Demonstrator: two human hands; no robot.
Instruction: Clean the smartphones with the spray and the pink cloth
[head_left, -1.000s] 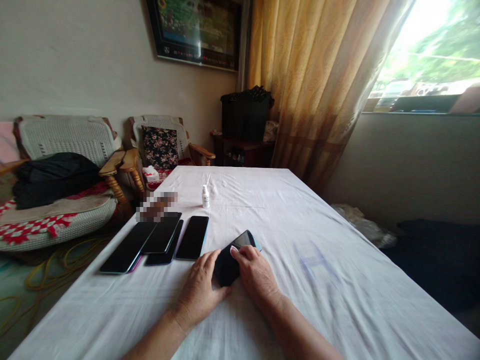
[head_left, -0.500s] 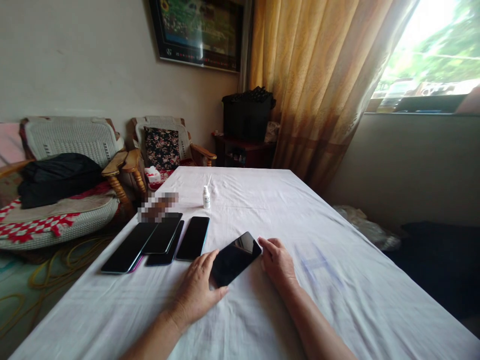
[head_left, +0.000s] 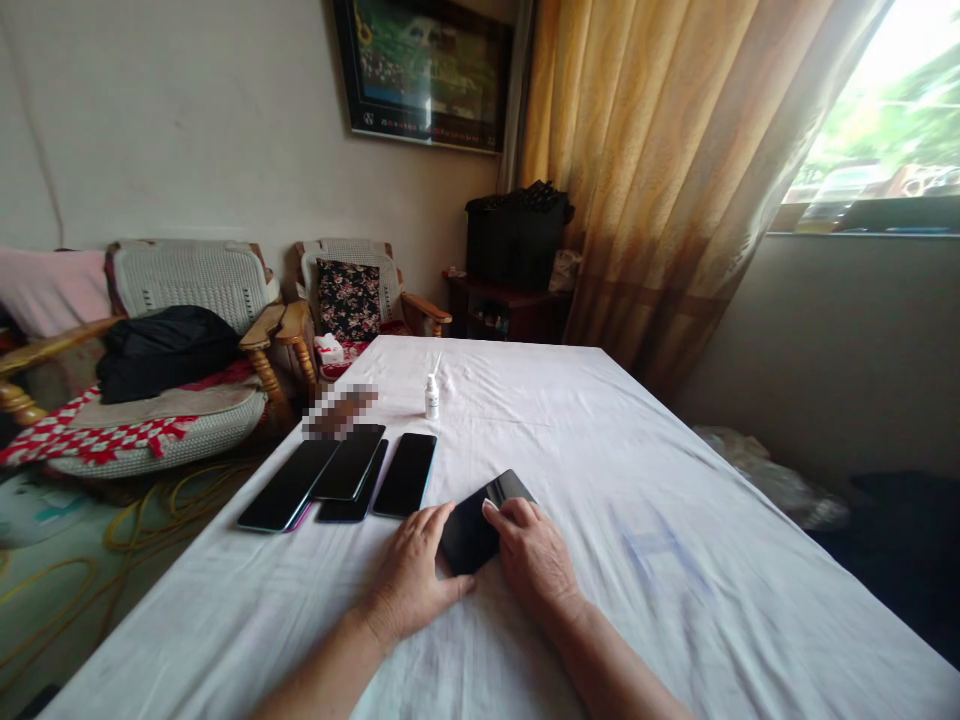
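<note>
A smartphone (head_left: 466, 537) with a dark, glossy screen lies slantwise on the white-covered table in front of me. My left hand (head_left: 409, 572) grips its near left end, thumb along the lower edge and fingers along the upper one. Over the right part of the screen is my right hand (head_left: 538, 560), its fingers curled together and their tips at the glass. Something small and whitish shows at those fingertips, too small to name. To the left lie more phones: a single one (head_left: 406, 475), and several overlapping, with one (head_left: 349, 462) on top.
A small white bottle (head_left: 432, 398) stands upright beyond the phones. A pixelated brown patch (head_left: 341, 411) is near the table's left edge. The white tablecloth (head_left: 675, 640) has creases. Wooden armchairs (head_left: 187, 280) stand past the left side, with yellow cable (head_left: 142, 520) on the floor.
My right hand has moved left from beside the phone's right end onto its screen. The left hand keeps its hold. The whole view has shifted slightly, with things appearing farther right.
</note>
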